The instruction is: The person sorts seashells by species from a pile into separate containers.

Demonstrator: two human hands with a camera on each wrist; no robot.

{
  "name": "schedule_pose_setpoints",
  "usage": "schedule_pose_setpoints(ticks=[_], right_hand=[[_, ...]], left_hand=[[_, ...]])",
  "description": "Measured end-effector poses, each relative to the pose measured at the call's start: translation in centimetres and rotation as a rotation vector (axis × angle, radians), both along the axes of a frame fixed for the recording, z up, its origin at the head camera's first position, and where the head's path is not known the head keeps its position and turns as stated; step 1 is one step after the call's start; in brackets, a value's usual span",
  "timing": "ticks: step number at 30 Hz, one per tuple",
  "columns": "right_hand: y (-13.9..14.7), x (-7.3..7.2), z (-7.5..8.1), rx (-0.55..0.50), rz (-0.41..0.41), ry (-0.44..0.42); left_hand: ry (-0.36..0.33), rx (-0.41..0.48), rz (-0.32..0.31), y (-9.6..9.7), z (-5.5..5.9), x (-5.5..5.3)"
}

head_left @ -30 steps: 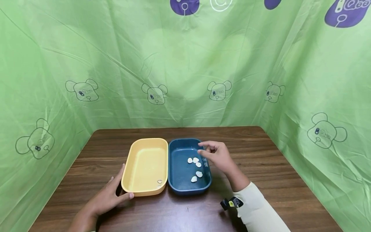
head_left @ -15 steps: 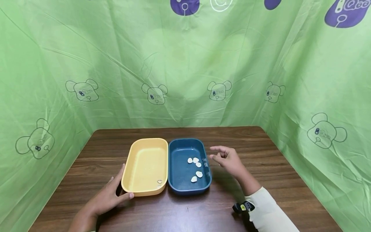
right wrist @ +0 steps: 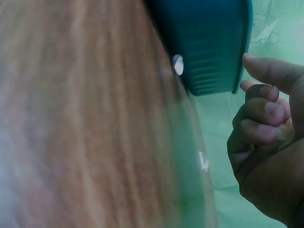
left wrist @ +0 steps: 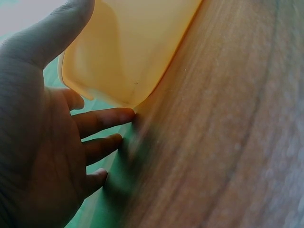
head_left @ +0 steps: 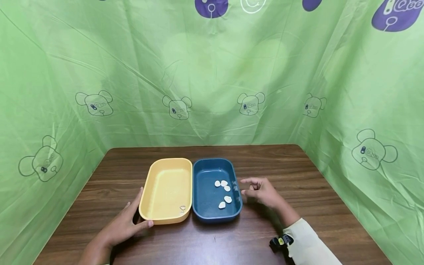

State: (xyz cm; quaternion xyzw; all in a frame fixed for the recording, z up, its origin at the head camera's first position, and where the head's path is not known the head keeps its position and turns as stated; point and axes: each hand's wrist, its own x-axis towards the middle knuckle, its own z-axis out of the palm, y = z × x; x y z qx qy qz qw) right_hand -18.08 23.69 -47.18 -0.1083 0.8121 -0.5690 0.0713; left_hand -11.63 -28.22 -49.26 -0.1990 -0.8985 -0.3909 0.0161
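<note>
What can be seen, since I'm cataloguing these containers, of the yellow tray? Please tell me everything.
The yellow tray is an open rectangle with rounded corners, raised walls and a smooth, plastic look. It stands open side up on the wooden table, left of the blue tray, their rims seemingly touching. The left hand spans its near left corner, thumb at the near wall, fingers along the left side. A small pale thing lies in its near right corner, too small to identify.

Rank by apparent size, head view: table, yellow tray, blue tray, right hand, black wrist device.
1. Table
2. Yellow tray and blue tray: too alike to rank
3. Right hand
4. Black wrist device
</note>
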Motion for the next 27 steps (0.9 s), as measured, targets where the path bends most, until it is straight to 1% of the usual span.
schedule_pose_setpoints(ticks=[4,8,11,14,19,21,27], right_hand=[[0.2,-0.1,-0.8,-0.022,0.039,-0.046],[0.5,-0.2,-1.4,-0.039,0.058,-0.079],[0.8,-0.3,-2.0,-0.047,0.086,-0.099],[1.1,-0.4,-2.5,-0.054,0.117,-0.099],[1.2,-0.4,-2.9,-0.045,0.14,-0.091],[1.2,-0.3,-2.9,-0.029,0.142,-0.089],[1.0,-0.4,-3.1,0.019,0.155,-0.069]], left_hand=[[-0.023,0.009,0.004,0.0,0.0,0.1],[-0.019,0.007,0.001,0.0,-0.1,0.0],[-0.029,0.011,0.0,0.0,-0.1,-0.1],[-0.032,0.014,-0.002,0.0,0.0,-0.2],[0.02,-0.006,-0.013,0.0,0.0,-0.4],[0.029,-0.014,-0.013,0.0,0.0,-0.3],[-0.004,-0.009,0.007,0.1,0.0,-0.1]])
